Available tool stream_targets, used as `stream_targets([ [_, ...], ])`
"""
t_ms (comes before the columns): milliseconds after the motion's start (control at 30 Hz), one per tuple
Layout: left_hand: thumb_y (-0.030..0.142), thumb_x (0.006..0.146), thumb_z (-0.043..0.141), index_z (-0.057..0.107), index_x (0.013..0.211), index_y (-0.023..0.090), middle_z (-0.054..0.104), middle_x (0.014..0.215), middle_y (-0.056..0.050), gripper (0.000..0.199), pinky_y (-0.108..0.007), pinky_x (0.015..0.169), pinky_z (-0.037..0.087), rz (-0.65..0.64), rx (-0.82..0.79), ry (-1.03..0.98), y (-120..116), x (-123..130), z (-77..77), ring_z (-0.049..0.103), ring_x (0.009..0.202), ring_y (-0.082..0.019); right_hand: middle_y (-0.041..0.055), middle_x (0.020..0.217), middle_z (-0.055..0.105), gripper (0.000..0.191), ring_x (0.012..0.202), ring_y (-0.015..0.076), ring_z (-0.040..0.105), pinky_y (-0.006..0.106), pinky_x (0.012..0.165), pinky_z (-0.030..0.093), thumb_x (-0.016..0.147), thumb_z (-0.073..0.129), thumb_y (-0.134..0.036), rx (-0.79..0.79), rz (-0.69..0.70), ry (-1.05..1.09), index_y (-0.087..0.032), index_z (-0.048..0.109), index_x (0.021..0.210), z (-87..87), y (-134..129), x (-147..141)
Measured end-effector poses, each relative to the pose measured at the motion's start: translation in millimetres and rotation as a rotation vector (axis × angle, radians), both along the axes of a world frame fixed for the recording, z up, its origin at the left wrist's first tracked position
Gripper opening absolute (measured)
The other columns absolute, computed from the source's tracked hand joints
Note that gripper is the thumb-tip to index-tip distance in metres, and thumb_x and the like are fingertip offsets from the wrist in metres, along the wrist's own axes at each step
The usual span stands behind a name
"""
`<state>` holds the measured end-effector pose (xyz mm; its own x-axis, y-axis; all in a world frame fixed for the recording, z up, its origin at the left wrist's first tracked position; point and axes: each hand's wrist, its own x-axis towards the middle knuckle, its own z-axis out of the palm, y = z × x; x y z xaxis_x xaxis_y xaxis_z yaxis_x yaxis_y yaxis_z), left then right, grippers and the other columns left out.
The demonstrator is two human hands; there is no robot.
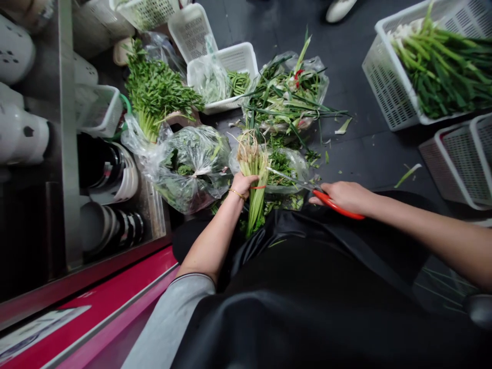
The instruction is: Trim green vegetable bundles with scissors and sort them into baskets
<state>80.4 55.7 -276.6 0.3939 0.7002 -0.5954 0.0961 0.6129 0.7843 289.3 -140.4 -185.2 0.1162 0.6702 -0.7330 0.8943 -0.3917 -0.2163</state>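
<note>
My left hand [243,186] is wrapped round a bunch of thin-stalked leafy greens [254,166], held roots up with the leaves hanging towards my lap. A red band [258,187] ties the pale stalks just beside my fingers. In my right hand [340,197] is a pair of scissors [336,206] with red handles. Their metal blades point left, with the tips close to the stalks; whether they touch I cannot tell. Under and behind the bunch sits a clear plastic bag [294,161] holding cut greens.
A knotted bag of greens [192,166] and a leafy bundle [157,92] stand at left. Behind lies a heap of trimmings [286,97], near a white basket of green beans [246,54]. A crate [388,77] of green onions is at right, a metal shelf [69,154] at left.
</note>
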Motion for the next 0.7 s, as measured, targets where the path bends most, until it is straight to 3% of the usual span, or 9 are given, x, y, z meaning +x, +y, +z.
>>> stream_targets([
  [300, 0.015, 0.033, 0.080, 0.066, 0.067, 0.013, 0.068, 0.069, -0.003, 0.037, -0.033, 0.069, 0.053, -0.119, 0.024, 0.012, -10, 2, 6.3, 0.062, 0.064, -0.018, 0.0263, 0.108, 0.064, 0.077, 0.099, 0.0397, 0.062, 0.045, 0.077, 0.044, 0.084, 0.019, -0.079, -0.056, 0.028, -0.078, -0.012, 0.049, 0.107, 5.4, 9, 9],
  [533, 0.024, 0.032, 0.087, 0.068, 0.076, 0.013, 0.071, 0.078, -0.008, 0.049, -0.042, 0.080, 0.054, -0.157, -0.064, -0.033, -9, 1, 7.6, 0.067, 0.078, -0.026, 0.0253, 0.084, 0.066, 0.073, 0.082, 0.0374, 0.065, 0.045, 0.074, 0.041, 0.090, 0.023, -0.069, 0.197, 0.295, -0.311, -0.005, 0.051, 0.109, 5.6, 2, 15],
  [600, 0.025, 0.033, 0.088, 0.068, 0.077, 0.012, 0.072, 0.080, -0.008, 0.050, -0.042, 0.083, 0.054, -0.165, -0.048, -0.039, -8, 2, 7.1, 0.067, 0.082, -0.027, 0.0249, 0.084, 0.067, 0.072, 0.083, 0.0369, 0.065, 0.043, 0.074, 0.042, 0.090, 0.025, -0.069, 0.183, 0.261, -0.304, -0.006, 0.052, 0.111, 3.9, 2, 17],
  [700, 0.024, 0.032, 0.088, 0.068, 0.076, 0.012, 0.071, 0.081, -0.009, 0.050, -0.043, 0.085, 0.054, -0.137, 0.016, -0.002, -7, 2, 2.5, 0.067, 0.086, -0.029, 0.0223, 0.094, 0.068, 0.072, 0.088, 0.0350, 0.065, 0.041, 0.073, 0.045, 0.087, 0.025, -0.073, 0.015, 0.088, -0.110, -0.011, 0.056, 0.108, -7.9, -1, 18],
])
